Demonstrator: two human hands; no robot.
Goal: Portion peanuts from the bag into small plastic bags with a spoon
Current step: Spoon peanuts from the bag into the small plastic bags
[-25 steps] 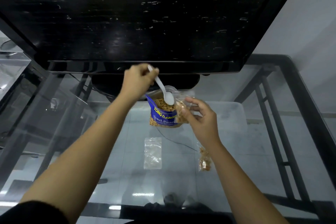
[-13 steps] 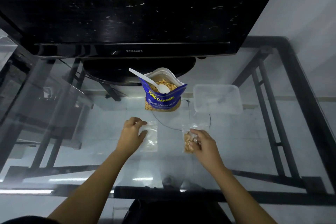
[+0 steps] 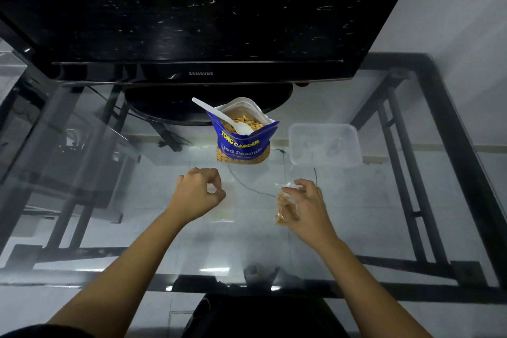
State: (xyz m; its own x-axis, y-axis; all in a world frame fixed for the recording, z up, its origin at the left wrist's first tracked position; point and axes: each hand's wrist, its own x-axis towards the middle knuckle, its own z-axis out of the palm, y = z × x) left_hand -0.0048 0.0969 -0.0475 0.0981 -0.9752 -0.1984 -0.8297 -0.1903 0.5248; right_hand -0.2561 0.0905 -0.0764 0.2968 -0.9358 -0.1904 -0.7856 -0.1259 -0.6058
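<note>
Head view shows the left hand (image 3: 197, 192) pinching an empty clear plastic bag (image 3: 225, 206) on the glass table (image 3: 109, 200), the blue peanut bag (image 3: 241, 143) holding a white plastic spoon (image 3: 225, 118) behind, and the right hand (image 3: 308, 208) gripping a small peanut-filled bag (image 3: 285, 204).

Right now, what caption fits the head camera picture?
Left hand pinches an empty bag; right hand holds a filled bag.

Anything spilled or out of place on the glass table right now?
Nothing stands out. No loose peanuts on the glass table. The peanut bag stands upright with the white plastic spoon resting inside, and the filled small bag is in the right hand.
</note>
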